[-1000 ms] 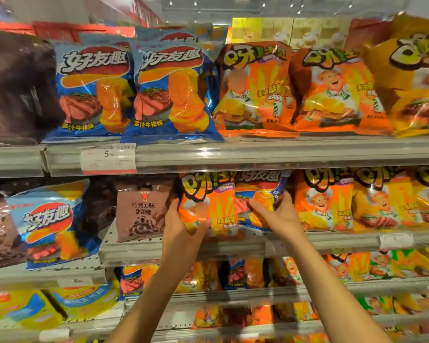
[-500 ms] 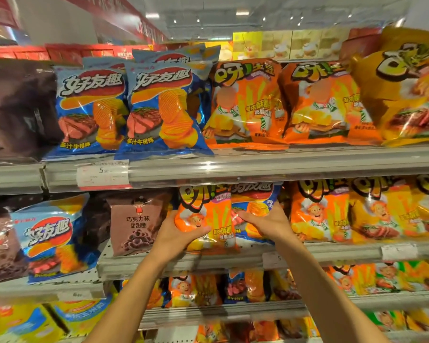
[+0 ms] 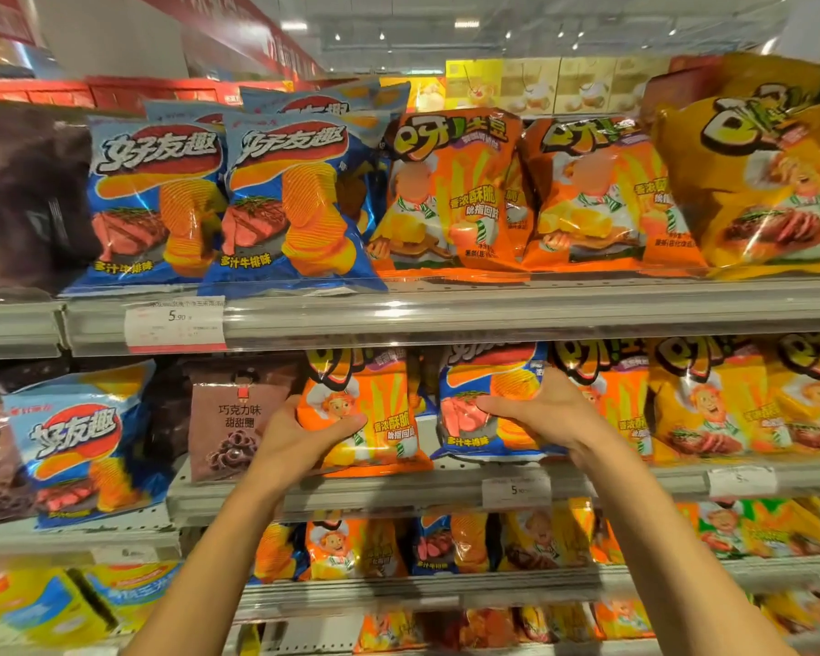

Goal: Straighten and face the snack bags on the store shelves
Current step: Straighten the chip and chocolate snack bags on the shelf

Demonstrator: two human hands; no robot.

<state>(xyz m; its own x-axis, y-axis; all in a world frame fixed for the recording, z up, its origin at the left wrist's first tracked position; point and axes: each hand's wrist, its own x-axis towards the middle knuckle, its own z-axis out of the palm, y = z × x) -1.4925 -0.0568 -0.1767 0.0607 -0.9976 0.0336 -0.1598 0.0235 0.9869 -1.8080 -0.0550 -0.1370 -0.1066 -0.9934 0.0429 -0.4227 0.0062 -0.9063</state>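
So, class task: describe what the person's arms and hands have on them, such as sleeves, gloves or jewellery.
Both forearms are bare as far as the frame shows, with no sleeves in view. The left hand and right hand wear no gloves, and no rings, watch or bracelet show on either wrist.

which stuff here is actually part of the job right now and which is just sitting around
In the job:
- left hand gripping the orange bag
- right hand gripping the blue bag

Just sitting there:
- brown bag
- top-shelf blue bags
- price tag
- yellow boxes
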